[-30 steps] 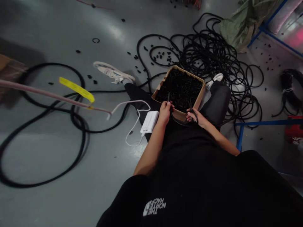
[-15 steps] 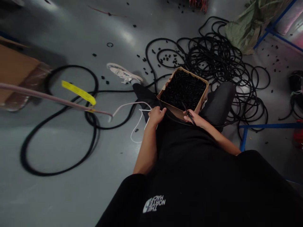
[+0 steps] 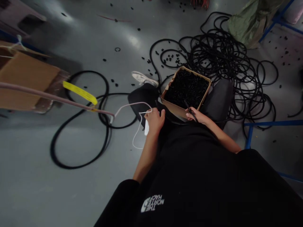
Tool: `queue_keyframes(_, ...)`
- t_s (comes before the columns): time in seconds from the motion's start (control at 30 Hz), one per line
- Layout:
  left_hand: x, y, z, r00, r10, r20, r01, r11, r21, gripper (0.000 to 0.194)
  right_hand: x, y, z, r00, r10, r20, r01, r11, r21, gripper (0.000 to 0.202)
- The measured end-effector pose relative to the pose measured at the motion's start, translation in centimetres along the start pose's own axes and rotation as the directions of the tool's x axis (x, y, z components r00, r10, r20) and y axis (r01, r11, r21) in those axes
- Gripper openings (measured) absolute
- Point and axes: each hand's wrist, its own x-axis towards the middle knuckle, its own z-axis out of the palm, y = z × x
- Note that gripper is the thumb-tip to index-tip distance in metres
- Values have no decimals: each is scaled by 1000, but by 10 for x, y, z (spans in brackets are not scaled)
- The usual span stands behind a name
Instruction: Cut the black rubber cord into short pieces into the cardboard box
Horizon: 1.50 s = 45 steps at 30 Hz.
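An open cardboard box [image 3: 173, 108] full of short black pieces stands between my legs. My right hand [image 3: 194, 115] is closed on dark scissors [image 3: 190, 111] at the box's near right edge. At the near left side of the box, my left hand [image 3: 155, 118] is closed around the black hose, whose dark end seems to stick out past the fingers. The hose runs low across my lap between the hands. A white cable [image 3: 133, 138] and a small white object [image 3: 146, 127] are beside my left wrist.
A large tangle of black hose [image 3: 213, 56] lies on the floor beyond the box. More hose loops [image 3: 53, 142] lie at left, near a cardboard carton [image 3: 28, 82]. A blue frame [image 3: 274, 123] stands at right. Small black pieces dot the floor.
The view has shifted, so the floor items at left appear farther right. My left leg has bent outward and its foot has moved nearer the box. The scissors remain in my right hand.
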Motion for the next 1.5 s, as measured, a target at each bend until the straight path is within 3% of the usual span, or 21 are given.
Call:
queue_keyframes(0.1,-15,-2,1,999,-5,-46,3,998,-61,14,-5,-1,-4,1000,12,8,-12,1000,15,41)
queue_keyframes(0.23,-9,-18,2,996,-88,1,85,956,-280,23,-9,2,-10,999,14,-45,-10,996,88,37)
queue_keyframes(0.37,0,-39,3,998,-57,-22,31,792,-609,33,-11,8,-11,998,13,-61,-5,992,123,38)
queue_keyframes(0.43,-3,-40,7,997,-26,-69,-31,701,-713,42,-12,10,-12,998,-3,-57,10,992,124,43)
queue_keyframes(0.5,-11,-30,14,995,-14,-95,-72,556,-828,50,-14,11,-13,997,-31,-64,39,991,126,47)
queue_keyframes(0.6,-20,4,28,998,12,-54,-55,248,-967,60,-17,9,-18,994,-90,-64,97,988,121,51)
queue_keyframes(0.7,-9,40,39,998,48,43,38,102,-994,61,-18,2,-26,991,-130,-43,132,989,63,56)
queue_keyframes(0.77,10,58,38,992,45,118,113,111,-987,54,-21,-4,-32,990,-138,-15,138,990,13,61)
queue_keyframes(0.87,48,71,29,988,11,152,147,208,-967,40,-29,-14,-42,993,-117,-2,117,993,-10,68)
queue_keyframes(0.97,79,75,24,991,59,123,96,336,-937,38,-32,-20,-52,995,-85,-56,84,996,-10,73)
queue_keyframes(1.1,99,84,33,978,171,118,16,506,-863,25,-12,-30,-61,997,-52,-61,45,994,-104,68)
queue_keyframes(1.27,97,101,44,968,179,173,18,645,-764,31,36,-54,-59,1000,-17,-10,15,971,-240,59)
queue_keyframes(1.37,84,107,55,955,200,220,43,641,-766,31,55,-63,-53,1000,16,20,-10,963,-269,50)
queue_keyframes(1.5,62,107,81,953,179,246,93,598,-796,31,65,-56,-47,997,73,-14,-74,960,-270,39)
